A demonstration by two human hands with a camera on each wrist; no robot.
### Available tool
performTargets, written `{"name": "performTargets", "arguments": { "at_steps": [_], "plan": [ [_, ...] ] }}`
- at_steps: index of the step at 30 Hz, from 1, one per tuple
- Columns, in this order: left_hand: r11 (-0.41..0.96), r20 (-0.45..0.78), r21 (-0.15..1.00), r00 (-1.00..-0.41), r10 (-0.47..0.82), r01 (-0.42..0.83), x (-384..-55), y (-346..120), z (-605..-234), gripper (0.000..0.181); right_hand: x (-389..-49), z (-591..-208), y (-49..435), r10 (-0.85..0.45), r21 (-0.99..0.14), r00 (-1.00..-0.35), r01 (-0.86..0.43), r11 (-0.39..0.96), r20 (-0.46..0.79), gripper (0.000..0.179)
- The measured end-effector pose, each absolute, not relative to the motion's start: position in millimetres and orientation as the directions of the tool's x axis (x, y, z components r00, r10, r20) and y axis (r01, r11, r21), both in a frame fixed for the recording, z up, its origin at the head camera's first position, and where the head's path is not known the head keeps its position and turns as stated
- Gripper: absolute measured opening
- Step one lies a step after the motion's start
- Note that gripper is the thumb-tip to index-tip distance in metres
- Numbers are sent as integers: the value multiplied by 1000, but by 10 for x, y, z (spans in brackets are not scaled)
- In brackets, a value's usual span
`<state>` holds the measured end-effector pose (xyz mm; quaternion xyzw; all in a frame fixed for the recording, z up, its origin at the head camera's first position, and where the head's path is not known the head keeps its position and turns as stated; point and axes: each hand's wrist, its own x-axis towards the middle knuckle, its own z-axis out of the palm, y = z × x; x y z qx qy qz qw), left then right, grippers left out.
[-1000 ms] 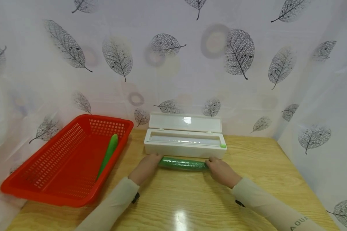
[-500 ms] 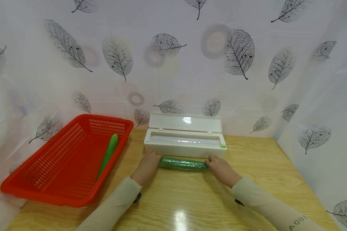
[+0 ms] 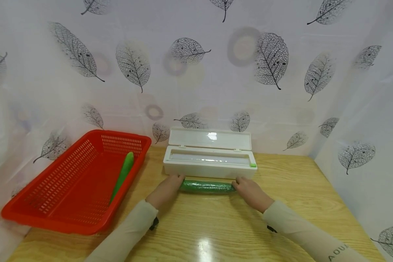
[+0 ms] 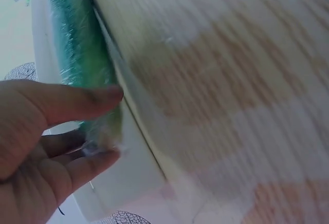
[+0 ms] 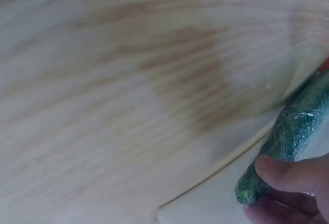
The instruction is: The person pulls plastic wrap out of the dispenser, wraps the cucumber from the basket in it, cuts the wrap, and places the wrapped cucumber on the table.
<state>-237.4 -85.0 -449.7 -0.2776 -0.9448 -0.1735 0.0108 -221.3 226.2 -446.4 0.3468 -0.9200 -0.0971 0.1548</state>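
A green cucumber (image 3: pixel 207 187) in shiny clear plastic wrap lies crosswise between my two hands, just in front of a long white box. My left hand (image 3: pixel 166 190) holds its left end. In the left wrist view, the left thumb (image 4: pixel 85 102) lies over the wrapped cucumber (image 4: pixel 85 44) and the fingers curl under its tip, where the film bunches. At the other end my right hand (image 3: pixel 250 193) grips the cucumber. The right wrist view shows the right thumb (image 5: pixel 288 174) across the wrapped cucumber (image 5: pixel 295 126), its end poking out past the fingers.
Behind the cucumber stands the white cling film dispenser (image 3: pixel 209 169), its lid raised and a green slider at its right end. On the left, a red plastic basket (image 3: pixel 65 227) holds another cucumber (image 3: pixel 122 176). A leaf-patterned curtain (image 3: pixel 196 91) encloses the wooden table (image 3: pixel 235 240).
The left hand's fingers lift briefly at the cucumber's left end, then come back down onto it. The cucumber shifts very slightly; the right hand stays almost where it was.
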Motion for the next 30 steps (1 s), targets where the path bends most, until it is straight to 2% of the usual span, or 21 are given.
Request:
{"name": "performTargets", "arguments": {
  "at_steps": [5, 12, 21, 30],
  "plan": [
    [791, 173, 201, -816, 552, 578, -2408, -800, -4523, 35, -2204, -4496, 2253, -679, 317, -710, -611, 725, 184, 27],
    [835, 293, 85, -814, 501, 544, -2442, -740, -4551, 28, -2241, -4561, 2231, -693, 416, -692, -580, 700, 202, 28],
    [852, 190, 128, -855, 482, 508, -2447, -747, -4573, 37, -2275, -4603, 2225, -721, 453, -639, -577, 680, 268, 26],
    [794, 179, 134, -802, 570, 593, -2366, -818, -4479, 31, -2163, -4545, 2233, -688, 399, -694, -581, 709, 211, 25]
  ]
}}
